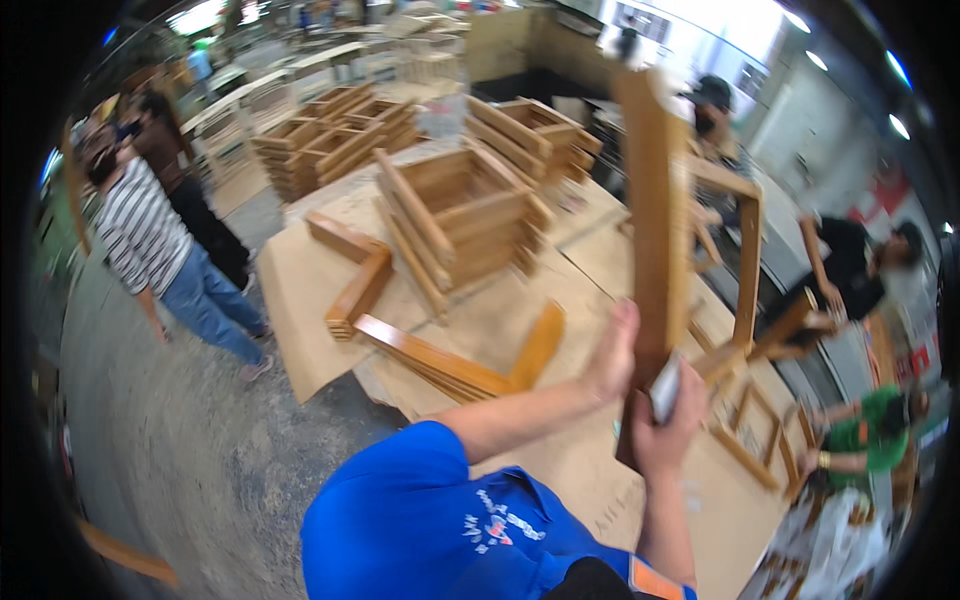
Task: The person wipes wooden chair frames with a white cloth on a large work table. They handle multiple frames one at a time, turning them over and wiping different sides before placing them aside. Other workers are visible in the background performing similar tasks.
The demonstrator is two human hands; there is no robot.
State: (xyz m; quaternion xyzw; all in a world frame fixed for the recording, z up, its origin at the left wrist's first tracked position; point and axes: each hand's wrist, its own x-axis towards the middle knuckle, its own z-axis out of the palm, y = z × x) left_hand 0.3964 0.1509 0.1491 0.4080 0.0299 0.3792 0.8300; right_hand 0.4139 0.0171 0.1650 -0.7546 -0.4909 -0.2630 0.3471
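Over the tan-topped table (580, 470), in the head view, a glossy wooden board (652, 220) stands nearly upright; left hand (611, 355) meets its left edge, fingers mostly hidden, closure indeterminate; right hand (672, 425) appears curled round its lower part, a white item (663, 390) between; judged stiff, moderately heavy, slick along the finish, easily scuffed; best held by opposite edges near mid-length

Our left hand (612, 358) and right hand (678, 422) hold a wooden piece (655, 220) above the table (575, 450), which bears stacked frames (482, 240).
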